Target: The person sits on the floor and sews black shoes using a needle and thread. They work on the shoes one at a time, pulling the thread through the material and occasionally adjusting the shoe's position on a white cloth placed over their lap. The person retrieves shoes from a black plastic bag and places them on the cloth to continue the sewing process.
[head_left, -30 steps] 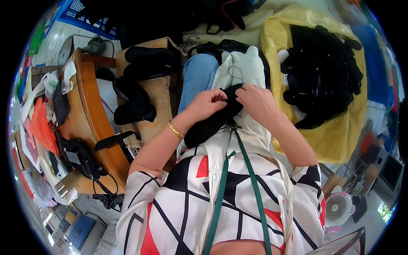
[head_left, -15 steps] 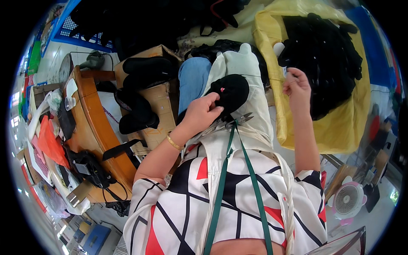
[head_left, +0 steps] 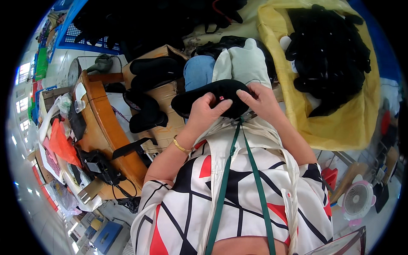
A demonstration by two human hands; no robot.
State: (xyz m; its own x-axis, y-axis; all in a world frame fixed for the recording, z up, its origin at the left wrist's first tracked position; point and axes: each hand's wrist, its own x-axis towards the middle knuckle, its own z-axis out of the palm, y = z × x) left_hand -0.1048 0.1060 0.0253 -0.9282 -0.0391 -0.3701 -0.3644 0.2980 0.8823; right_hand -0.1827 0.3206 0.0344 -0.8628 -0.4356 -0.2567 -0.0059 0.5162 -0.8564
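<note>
Both hands close on one black pad (head_left: 212, 100), a long oval piece of dark fabric held crosswise in front of the chest. The left hand (head_left: 204, 114) has its grip shut on the pad's lower edge near the middle, thumb on top beside a small red tag (head_left: 221, 98), fingers curled under. The right hand (head_left: 261, 100) pinches the pad's right end, fingers laid flat across the top; whether the thumb presses from below cannot be told, since the pad hides it. A gold bangle (head_left: 180, 146) sits on the left wrist.

Just below the hands a green strap (head_left: 238, 170) runs down over a pale apron (head_left: 250, 140) and a white top with black and red shapes. Behind the pad lies a light cloth bundle (head_left: 242, 63), with a blue cloth (head_left: 199, 72) touching its left side.

To the left stands a cardboard box (head_left: 163, 91), and several more black pads (head_left: 151, 68) lie over its top and front. Beyond its left edge is a wooden surface (head_left: 104, 123) cluttered with an orange bag (head_left: 61, 142) and a black device (head_left: 100, 165) with cables.

To the right, a yellow sack (head_left: 357, 123) stands open, and a heap of black pieces (head_left: 329, 46) fills it. At the lower right, well apart from the hands, a small pink fan (head_left: 356, 203) stands on the floor.
</note>
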